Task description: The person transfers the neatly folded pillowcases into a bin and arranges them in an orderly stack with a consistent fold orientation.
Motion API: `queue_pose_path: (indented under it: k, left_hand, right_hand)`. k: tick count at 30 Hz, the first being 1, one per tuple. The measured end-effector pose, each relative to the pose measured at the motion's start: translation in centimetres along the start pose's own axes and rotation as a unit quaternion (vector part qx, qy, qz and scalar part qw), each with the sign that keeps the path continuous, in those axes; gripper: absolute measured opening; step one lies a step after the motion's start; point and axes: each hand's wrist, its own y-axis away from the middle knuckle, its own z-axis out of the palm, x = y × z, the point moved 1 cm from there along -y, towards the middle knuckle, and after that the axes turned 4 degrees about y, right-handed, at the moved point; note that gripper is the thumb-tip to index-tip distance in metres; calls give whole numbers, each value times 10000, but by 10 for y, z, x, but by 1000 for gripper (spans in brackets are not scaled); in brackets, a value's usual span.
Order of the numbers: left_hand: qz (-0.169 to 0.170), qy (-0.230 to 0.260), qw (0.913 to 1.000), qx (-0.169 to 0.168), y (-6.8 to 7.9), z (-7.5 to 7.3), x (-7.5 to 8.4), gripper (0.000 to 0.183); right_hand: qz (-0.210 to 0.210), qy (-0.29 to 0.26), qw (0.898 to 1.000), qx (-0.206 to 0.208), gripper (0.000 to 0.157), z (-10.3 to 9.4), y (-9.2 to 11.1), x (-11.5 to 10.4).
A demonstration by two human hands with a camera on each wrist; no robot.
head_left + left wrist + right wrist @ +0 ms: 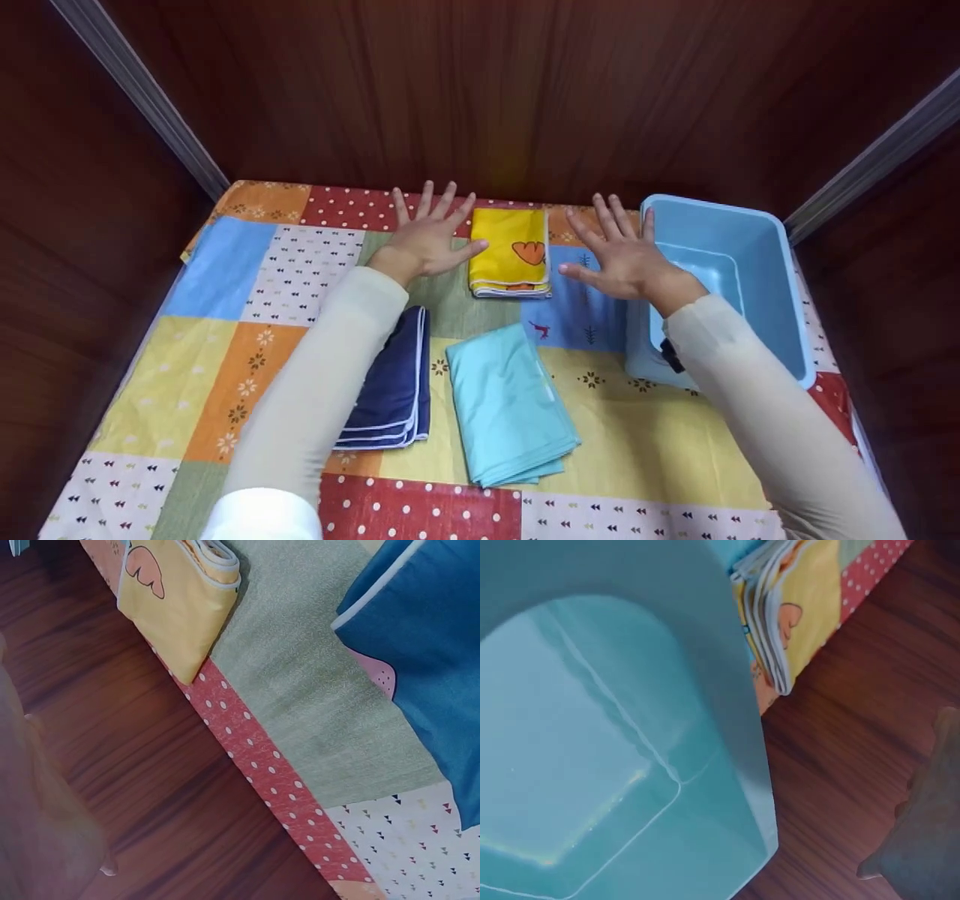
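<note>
Both hands are held out with fingers spread and nothing in them. My left hand (427,238) is just left of a folded yellow cloth (504,247) with an orange print, its thumb overlapping the cloth's edge in the head view. My right hand (621,259) is on the cloth's other side, beside the left wall of a light blue plastic bin (799,315). A folded navy cloth (394,390) with white edging lies partly hidden under the left forearm. Right of it, a folded turquoise cloth (510,409) lies at a slant. In the left wrist view the hand (45,802) is blurred.
A patchwork-print tablecloth (202,360) covers the table. Dark wood panels (480,90) stand behind and on both sides, with grey metal strips (150,90) at the corners. The bin takes up the table's right side, below the right forearm.
</note>
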Motion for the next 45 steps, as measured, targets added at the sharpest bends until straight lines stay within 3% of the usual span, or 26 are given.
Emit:
queue_pose_path:
  k: [21,31,45]
  left_hand:
    - [826,41,9965,-133,36,15,-2,84]
    - [1173,-97,9930,-117,57,22,6,84]
    - [1315,42,9910,-225,84,39,5,84]
  right_hand:
    - [-708,525,9961,81,89,1,32,-12]
    - [-963,431,9943,149,85,5,51,-20]
    - [-1243,416,9909,293,87,16,70,-31]
